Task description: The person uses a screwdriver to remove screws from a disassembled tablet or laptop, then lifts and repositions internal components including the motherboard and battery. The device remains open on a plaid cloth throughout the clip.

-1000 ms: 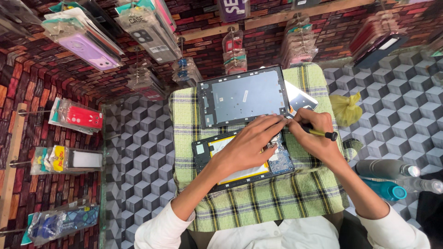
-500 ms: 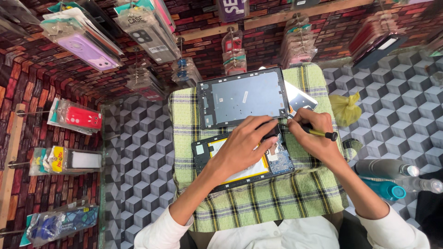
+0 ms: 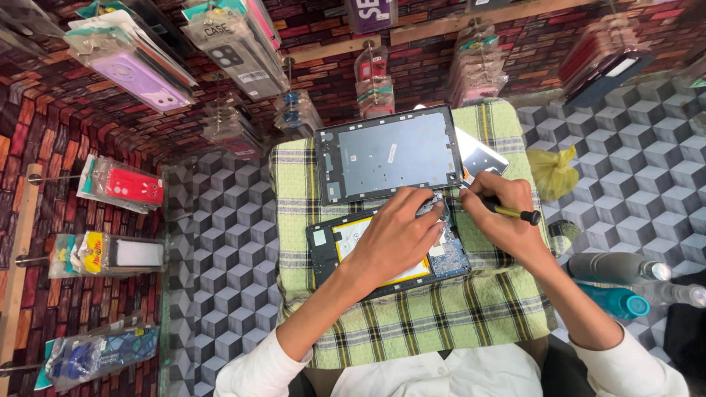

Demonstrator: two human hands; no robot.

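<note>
An opened tablet with a yellow-edged battery and a blue circuit board lies on a green checked cloth. My left hand rests flat on it, fingertips at its far right corner. My right hand grips a yellow and black screwdriver, its tip pointing at that same corner. Just beyond lies the tablet's grey back cover, inner side up. A small dark glass panel sits to the right of the cover.
A yellow plastic bag lies off the cloth's right edge. A grey bottle and a teal bottle lie on the cube-patterned floor at the right. Packaged phone cases hang on the brick-patterned wall at the left and top.
Both hands stay at the tablet's far right corner. The screwdriver has shifted slightly in my right hand; nothing else has moved.
</note>
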